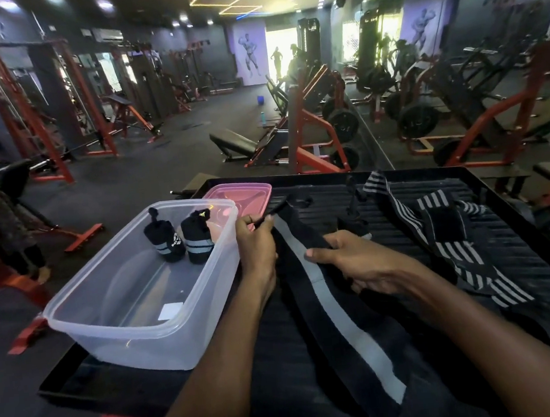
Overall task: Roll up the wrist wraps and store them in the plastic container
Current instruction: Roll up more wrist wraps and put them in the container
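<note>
As both grip, wrap (328, 290) flat

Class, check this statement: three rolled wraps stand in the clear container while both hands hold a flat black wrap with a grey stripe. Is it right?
Wrong in one respect: the head view shows two rolled wraps in the clear container, not three. Left hand and right hand do hold the flat wrap.

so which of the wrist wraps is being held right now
The black wrap with one wide grey stripe, gripped by the left hand and right hand. The many-striped wrap lies untouched; two rolled wraps sit in the container.
</note>
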Tool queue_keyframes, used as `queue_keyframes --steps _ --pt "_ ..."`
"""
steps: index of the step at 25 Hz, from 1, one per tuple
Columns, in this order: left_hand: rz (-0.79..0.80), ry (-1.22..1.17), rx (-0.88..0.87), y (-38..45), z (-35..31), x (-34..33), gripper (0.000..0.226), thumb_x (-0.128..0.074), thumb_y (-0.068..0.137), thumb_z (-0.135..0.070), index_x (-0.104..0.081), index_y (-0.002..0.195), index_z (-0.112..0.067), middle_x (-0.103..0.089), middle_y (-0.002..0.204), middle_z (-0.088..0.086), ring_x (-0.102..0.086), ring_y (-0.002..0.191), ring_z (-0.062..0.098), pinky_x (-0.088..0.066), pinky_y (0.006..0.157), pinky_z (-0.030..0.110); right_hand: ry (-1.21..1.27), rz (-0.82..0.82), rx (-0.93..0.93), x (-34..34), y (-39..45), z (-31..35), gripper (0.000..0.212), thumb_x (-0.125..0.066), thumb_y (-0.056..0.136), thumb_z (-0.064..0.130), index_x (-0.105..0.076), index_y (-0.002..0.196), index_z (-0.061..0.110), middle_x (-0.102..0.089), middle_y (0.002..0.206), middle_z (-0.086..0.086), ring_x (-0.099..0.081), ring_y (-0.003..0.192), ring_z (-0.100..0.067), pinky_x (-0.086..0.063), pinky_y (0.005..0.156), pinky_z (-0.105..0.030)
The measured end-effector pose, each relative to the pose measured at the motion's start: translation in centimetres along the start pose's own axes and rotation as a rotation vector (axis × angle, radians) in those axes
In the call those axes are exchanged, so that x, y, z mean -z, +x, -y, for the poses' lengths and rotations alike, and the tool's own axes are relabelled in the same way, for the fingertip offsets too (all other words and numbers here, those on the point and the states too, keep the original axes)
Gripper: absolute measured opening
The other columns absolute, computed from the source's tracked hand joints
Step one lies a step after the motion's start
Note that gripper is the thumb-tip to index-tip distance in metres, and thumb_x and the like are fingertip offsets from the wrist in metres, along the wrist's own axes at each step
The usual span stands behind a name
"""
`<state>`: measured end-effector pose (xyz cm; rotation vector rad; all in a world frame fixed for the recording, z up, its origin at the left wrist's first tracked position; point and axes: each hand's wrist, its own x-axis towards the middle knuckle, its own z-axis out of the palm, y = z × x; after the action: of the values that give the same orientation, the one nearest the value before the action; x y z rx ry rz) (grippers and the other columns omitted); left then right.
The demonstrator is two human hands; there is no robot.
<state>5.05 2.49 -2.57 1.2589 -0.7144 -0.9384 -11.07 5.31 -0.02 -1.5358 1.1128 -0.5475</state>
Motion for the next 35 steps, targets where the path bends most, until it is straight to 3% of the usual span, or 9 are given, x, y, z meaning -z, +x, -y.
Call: queue_keyframes --steps 2,5,8,13,18,22,26,30,35 --pt "0.02 0.037 0.022 0.5 0.3 0.0 0.018 -0.061 0.088 -0.039 -0.054 0.091 -0.023 -0.065 0.09 0.008 -0.06 0.082 0.022 -0.047 0.07 0.038 0.123 0.024 0.009 -0.4 0.1 0.0 0.025 -0.054 0.103 0.019 -0.07 0.111 0.002 -0.076 0.104 -0.017 -0.075 0.088 -0.029 -0.062 0.072 -0.038" --pt "0.03 0.124 -0.062 0.5 0.8 -0.1 0.018 -0.062 0.095 -0.031 -0.061 0.089 -0.015 -0.067 0.088 0.002 -0.062 0.085 0.017 -0.051 0.081 0.035 -0.04 0.122 -0.107 -0.6 -0.6 0.6 0.033 -0.058 0.101 0.033 -0.07 0.105 0.003 -0.077 0.093 -0.015 -0.073 0.071 -0.025 -0.056 0.051 -0.031" --pt "0.113 0.115 -0.031 0.4 0.9 -0.3 0.025 -0.063 0.096 -0.034 -0.069 0.086 -0.012 -0.073 0.089 0.006 -0.069 0.088 0.023 -0.055 0.084 0.037 -0.071 0.067 -0.1 0.2 -0.5 0.4 0.04 -0.06 0.097 0.044 -0.07 0.112 0.007 -0.076 0.105 -0.018 -0.074 0.092 -0.035 -0.058 0.061 -0.038" --pt "0.24 0.101 0.029 0.2 0.5 -0.1 0.038 -0.063 0.095 -0.041 -0.075 0.09 -0.005 -0.077 0.084 0.01 -0.073 0.078 0.023 -0.058 0.076 0.033 0.373 0.159 -0.053 1.1 -0.1 0.7 0.02 -0.052 0.099 -0.001 -0.056 0.118 -0.007 -0.063 0.075 -0.018 -0.064 0.045 -0.018 -0.051 0.036 -0.025" --pt "0.285 0.087 0.076 0.1 0.6 -0.3 0.028 -0.068 0.093 -0.035 -0.074 0.085 -0.009 -0.076 0.081 0.011 -0.071 0.074 0.02 -0.058 0.078 0.035 0.506 0.282 -0.193 0.7 -0.3 1.3 0.016 -0.044 0.098 -0.002 -0.053 0.111 -0.004 -0.063 0.075 -0.02 -0.068 0.047 -0.022 -0.053 0.036 -0.025" --pt "0.271 -0.001 0.11 0.2 0.9 -0.2 0.015 -0.072 0.091 -0.023 -0.073 0.086 -0.009 -0.076 0.083 0.011 -0.071 0.078 0.023 -0.058 0.082 0.037 0.379 0.056 -0.205 1.4 0.2 0.5 0.014 -0.056 0.094 0.019 -0.066 0.096 0.011 -0.067 0.08 -0.006 -0.061 0.064 -0.018 -0.048 0.058 -0.029" --pt "0.433 -0.131 0.15 0.1 0.4 0.0 0.015 -0.073 0.087 -0.02 -0.074 0.091 -0.006 -0.075 0.086 0.014 -0.07 0.08 0.025 -0.056 0.087 0.041 0.602 -0.138 -0.096 1.8 0.4 0.9 0.032 -0.064 0.091 0.046 -0.067 0.091 0.014 -0.068 0.073 -0.001 -0.059 0.065 -0.019 -0.043 0.064 -0.032" --pt "0.571 -0.086 0.066 -0.4 0.3 0.1 0.025 -0.077 0.075 -0.028 -0.075 0.087 -0.007 -0.073 0.088 0.016 -0.066 0.083 0.028 -0.053 0.088 0.042 0.541 -0.363 0.134 0.2 0.7 0.9 0.02 -0.07 0.092 0.018 -0.069 0.076 0.007 -0.072 0.07 -0.009 -0.069 0.068 -0.021 -0.056 0.061 -0.027" --pt "0.509 0.061 -0.104 -0.5 0.3 0.2 0.019 -0.074 0.088 -0.02 -0.076 0.092 -0.002 -0.076 0.091 0.013 -0.068 0.085 0.023 -0.055 0.088 0.039 0.145 -0.52 0.264 0.8 1.5 -0.1 0.007 -0.081 0.08 0.01 -0.075 0.078 0.007 -0.077 0.078 -0.01 -0.072 0.074 -0.019 -0.058 0.074 -0.033"
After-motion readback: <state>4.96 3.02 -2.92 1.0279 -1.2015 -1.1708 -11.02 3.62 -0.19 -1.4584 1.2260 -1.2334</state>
